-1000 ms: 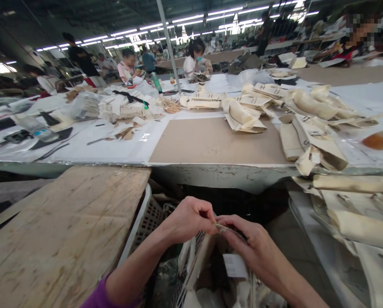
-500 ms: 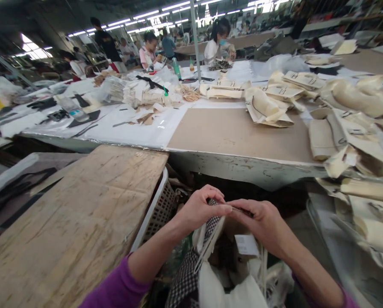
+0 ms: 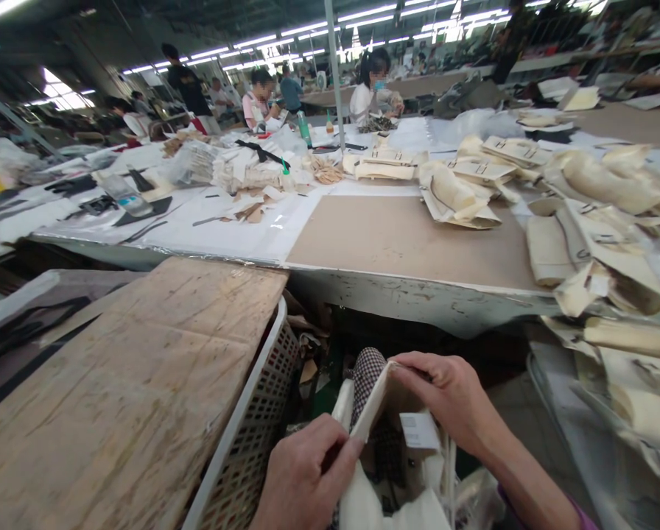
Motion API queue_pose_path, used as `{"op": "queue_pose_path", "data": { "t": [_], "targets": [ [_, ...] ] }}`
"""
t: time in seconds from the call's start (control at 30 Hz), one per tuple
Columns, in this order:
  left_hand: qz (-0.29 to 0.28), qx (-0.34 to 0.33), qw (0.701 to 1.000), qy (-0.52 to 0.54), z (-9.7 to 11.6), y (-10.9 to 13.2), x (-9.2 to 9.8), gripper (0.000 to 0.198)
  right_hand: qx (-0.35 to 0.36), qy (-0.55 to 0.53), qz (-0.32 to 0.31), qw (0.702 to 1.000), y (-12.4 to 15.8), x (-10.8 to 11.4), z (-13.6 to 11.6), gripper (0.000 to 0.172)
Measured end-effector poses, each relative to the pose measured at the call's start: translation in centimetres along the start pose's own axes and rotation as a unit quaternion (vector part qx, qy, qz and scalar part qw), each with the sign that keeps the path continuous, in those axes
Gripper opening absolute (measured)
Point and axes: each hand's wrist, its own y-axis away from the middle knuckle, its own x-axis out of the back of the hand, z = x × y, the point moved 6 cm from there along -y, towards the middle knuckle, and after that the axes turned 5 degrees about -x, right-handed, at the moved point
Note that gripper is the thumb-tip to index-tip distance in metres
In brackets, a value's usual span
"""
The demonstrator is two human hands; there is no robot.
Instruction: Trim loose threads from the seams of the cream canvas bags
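The left hand point(image 3: 302, 475) and right hand point(image 3: 446, 394) each pinch the open bag point(image 3: 370, 401) by its rim. It looks soft, light and floppy, so the stitched rim grips best.

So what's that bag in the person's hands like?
The bag looks like cream cloth, soft and slack, with a black-and-white checked lining showing at its open mouth and a small white label inside. It sits low, below the table edge, beside a white basket. The left hand pinches its near rim; the right hand grips the far rim.
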Motion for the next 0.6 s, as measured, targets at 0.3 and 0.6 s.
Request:
{"op": "queue_pose_path", "data": {
  "t": [0.3,0.6],
  "targets": [
    [0.022,0.020,0.997,0.073,-0.7,-1.2,-0.5,0.024,0.018,0.009,-0.006,1.000,0.4,0.1,0.0,0.016],
    [0.035,-0.061,0.989,0.129,1.1,-3.8,-0.4,0.024,0.047,0.006,-0.008,0.999,0.9,0.4,-0.4,0.017]
  ]
}}
